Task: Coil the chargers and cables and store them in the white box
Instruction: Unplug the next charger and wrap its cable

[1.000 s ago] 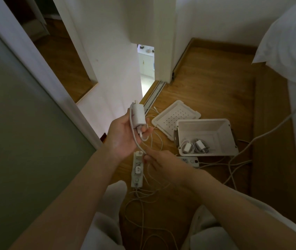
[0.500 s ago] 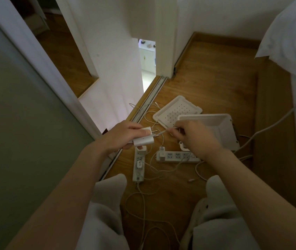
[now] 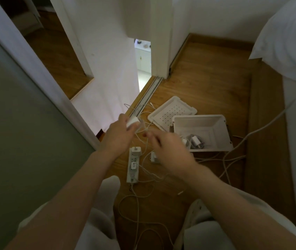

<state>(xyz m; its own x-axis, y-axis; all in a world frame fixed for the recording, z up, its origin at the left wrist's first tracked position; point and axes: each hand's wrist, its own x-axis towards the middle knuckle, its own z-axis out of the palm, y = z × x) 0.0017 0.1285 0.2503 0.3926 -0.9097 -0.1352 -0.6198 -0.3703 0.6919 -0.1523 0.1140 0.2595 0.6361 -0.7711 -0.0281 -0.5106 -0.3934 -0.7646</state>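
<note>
Centre of the frame, above the wooden floor [image 3: 206, 78]: the left hand [image 3: 120, 134] grips a white charger [image 3: 133, 121], its long axis lying roughly across the frame, its free end pointing right toward the white box [image 3: 215, 127]; its thin cable [image 3: 144, 126] loops toward the right hand [image 3: 170, 154], whose curled fingertips [image 3: 149, 135] are blurred, so I cannot tell whether they pinch it; the box sits open at centre right, coiled chargers [image 3: 196, 141] inside, its dotted lid [image 3: 170, 110] just behind; a power strip [image 3: 132, 165] lies lengthwise up the frame below the hands.
</note>
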